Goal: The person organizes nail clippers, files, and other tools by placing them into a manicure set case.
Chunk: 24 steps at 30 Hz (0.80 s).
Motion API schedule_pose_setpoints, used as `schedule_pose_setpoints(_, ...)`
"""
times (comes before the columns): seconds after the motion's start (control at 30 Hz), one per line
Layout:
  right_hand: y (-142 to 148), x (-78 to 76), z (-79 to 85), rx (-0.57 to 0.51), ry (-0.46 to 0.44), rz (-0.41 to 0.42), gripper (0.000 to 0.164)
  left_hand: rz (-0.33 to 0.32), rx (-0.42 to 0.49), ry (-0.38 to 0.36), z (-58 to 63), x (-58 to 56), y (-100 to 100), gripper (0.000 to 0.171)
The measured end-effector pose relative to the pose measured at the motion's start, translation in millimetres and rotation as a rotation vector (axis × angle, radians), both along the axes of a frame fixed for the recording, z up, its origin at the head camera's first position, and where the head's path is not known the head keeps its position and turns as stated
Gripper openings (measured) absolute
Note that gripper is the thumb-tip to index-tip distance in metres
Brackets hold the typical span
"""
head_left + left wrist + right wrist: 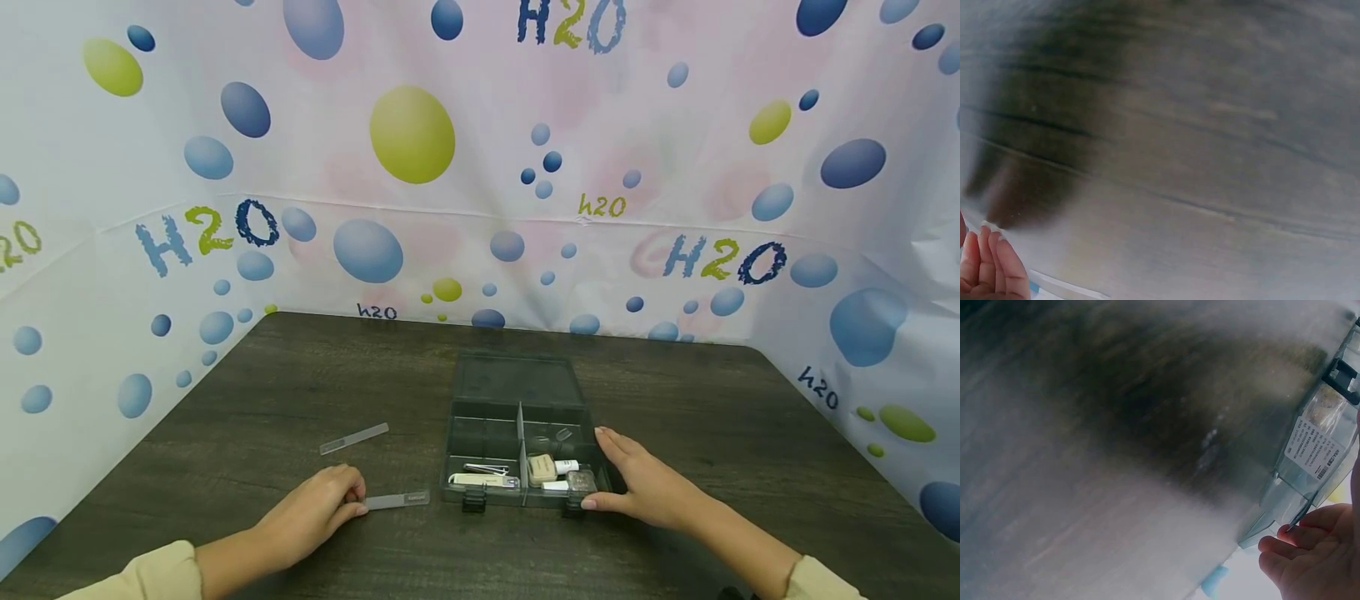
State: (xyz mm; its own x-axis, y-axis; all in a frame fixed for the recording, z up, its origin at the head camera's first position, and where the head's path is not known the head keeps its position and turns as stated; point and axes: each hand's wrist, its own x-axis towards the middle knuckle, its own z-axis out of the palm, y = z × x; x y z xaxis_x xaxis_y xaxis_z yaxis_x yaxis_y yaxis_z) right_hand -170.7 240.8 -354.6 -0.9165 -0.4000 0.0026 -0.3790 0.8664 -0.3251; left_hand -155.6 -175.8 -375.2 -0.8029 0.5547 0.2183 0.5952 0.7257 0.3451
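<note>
Low over the table, my left hand (317, 510) pinches one end of a flat grey strip (397, 500), shaped like a nail file, with a dark lettered end. Its fingers (1010, 265) show at the lower left of the left wrist view, where the strip cannot be made out. My right hand (648, 481) holds the right side of a dark see-through organizer box (461, 490), thumb at the front corner. The box's lid is folded back. Inside lie nail clippers (487, 481), a beige bottle (542, 470), white-capped bottles (566, 467) and a glittery bottle (581, 482).
A second clear strip (354, 438) lies beyond my left hand on the dark wooden table (337, 367). An upright divider (522, 442) splits the box. A bubble-patterned curtain (465, 192) surrounds the table at the back and sides.
</note>
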Motion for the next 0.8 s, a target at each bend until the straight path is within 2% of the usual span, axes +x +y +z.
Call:
schedule_pose_setpoints(0.37,1.5,-1.9,-1.2,0.002,0.012,0.012,0.102,-0.054,-0.009,0.031,0.2,-2.1,-1.2,0.005)
schedule_pose_setpoints(0.7,2.3,-2.1,-2.3,-0.001,0.022,0.021,0.102,-0.063,0.049,0.151,3.7,-5.5,0.1,0.006)
schedule_pose_setpoints(0.8,2.4,-2.1,-2.0,0.000,0.023,0.021,0.102,-0.060,0.090,0.216,4.4,-7.5,2.8,0.003)
